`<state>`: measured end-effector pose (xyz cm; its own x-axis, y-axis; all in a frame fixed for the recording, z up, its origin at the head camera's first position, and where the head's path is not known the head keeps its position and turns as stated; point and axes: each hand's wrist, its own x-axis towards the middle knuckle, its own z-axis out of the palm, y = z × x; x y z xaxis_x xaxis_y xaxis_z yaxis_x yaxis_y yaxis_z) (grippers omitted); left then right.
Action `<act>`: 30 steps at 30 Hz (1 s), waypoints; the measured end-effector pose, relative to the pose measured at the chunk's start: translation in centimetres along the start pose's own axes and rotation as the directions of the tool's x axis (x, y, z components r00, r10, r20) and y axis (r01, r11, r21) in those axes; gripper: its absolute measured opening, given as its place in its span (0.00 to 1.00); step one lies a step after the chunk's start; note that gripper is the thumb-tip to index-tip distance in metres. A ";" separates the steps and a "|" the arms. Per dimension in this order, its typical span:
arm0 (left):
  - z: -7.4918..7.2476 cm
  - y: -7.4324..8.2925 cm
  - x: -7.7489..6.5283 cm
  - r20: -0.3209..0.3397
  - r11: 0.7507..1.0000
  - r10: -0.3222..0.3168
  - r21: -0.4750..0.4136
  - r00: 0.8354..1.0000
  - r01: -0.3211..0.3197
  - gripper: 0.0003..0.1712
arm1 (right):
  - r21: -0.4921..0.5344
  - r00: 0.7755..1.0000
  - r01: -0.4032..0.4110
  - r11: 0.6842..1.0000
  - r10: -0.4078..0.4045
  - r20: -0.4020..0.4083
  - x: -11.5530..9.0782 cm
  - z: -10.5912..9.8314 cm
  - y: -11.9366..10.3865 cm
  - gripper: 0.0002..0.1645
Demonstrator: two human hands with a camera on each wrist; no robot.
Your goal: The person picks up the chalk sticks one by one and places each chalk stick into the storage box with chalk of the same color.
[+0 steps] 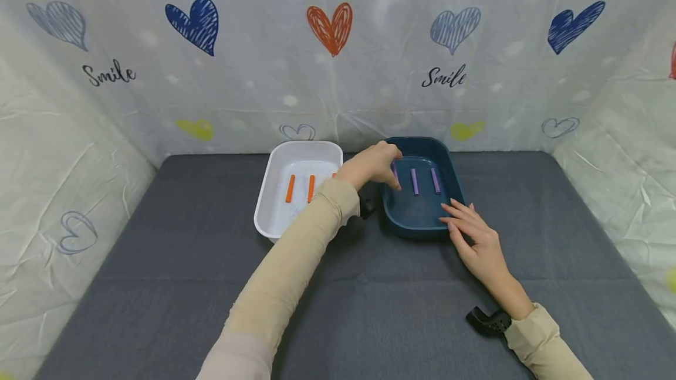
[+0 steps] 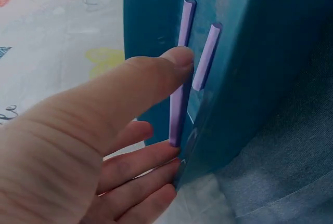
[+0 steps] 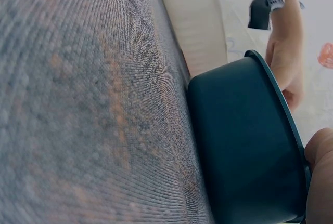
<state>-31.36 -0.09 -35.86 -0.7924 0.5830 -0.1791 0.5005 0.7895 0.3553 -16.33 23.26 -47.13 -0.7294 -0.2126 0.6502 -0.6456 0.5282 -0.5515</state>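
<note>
In the head view, my left hand [image 1: 374, 164] reaches over the left rim of the dark blue tray [image 1: 417, 216]. Its thumb and fingers are spread apart around the nearest purple stick [image 2: 177, 115], with no pinch visible. Two more purple sticks [image 1: 414, 182] lie to the right inside this tray. My right hand [image 1: 477, 245] rests at the tray's front right corner, fingers fairly straight; the right wrist view has its thumb [image 3: 320, 154] by the rim. Orange sticks [image 1: 290, 189] lie in the white tray [image 1: 264, 210], one partly hidden behind my left forearm.
Both trays stand side by side at the back of a table with a grey cloth [image 1: 174, 263]. Behind them hangs a pale curtain [image 1: 380, 46] printed with hearts. My left sleeve [image 1: 296, 268] crosses the white tray's front right corner.
</note>
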 end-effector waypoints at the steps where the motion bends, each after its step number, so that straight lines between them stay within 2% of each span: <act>1: 0.0 0.1 0.1 0.008 1.000 -0.010 0.009 1.000 0.010 0.43 | -0.001 1.000 0.000 1.000 0.000 0.001 0.0 0.0 0.0 0.13; 7: -0.4 1.1 1.0 0.062 0.990 -0.075 0.121 0.995 0.067 0.42 | 0.001 1.000 0.024 1.000 -0.024 -0.011 0.1 -0.1 0.1 0.12; 11: -0.5 1.8 1.7 0.067 0.975 -0.100 0.208 0.993 0.084 0.39 | -0.001 1.000 0.024 1.000 -0.024 -0.008 0.1 -0.1 0.1 0.12; 14: -0.4 2.5 2.0 0.058 0.950 -0.140 0.289 0.988 0.118 0.37 | -0.003 1.000 0.020 1.000 -0.020 -0.004 0.1 -0.1 0.1 0.12; 22: 0.9 5.0 2.3 0.087 0.852 -0.228 0.499 0.970 0.156 0.35 | -0.007 1.000 0.022 1.000 -0.022 -0.007 0.0 -0.1 0.1 0.12; 25: 1.2 5.5 2.5 0.085 0.823 -0.268 0.538 0.960 0.182 0.32 | -0.005 1.000 0.028 1.000 -0.028 -0.006 0.1 0.0 0.1 0.12; 30: 1.7 6.1 3.0 0.107 0.796 -0.314 0.572 0.943 0.200 0.31 | -0.009 0.999 0.032 0.999 -0.032 -0.013 0.1 0.0 0.2 0.12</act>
<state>-30.06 6.76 -35.83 -0.8674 0.3223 -0.3790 0.4389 0.8546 -0.2776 -16.53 23.33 -47.20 -0.7055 -0.2189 0.6741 -0.6665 0.5283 -0.5260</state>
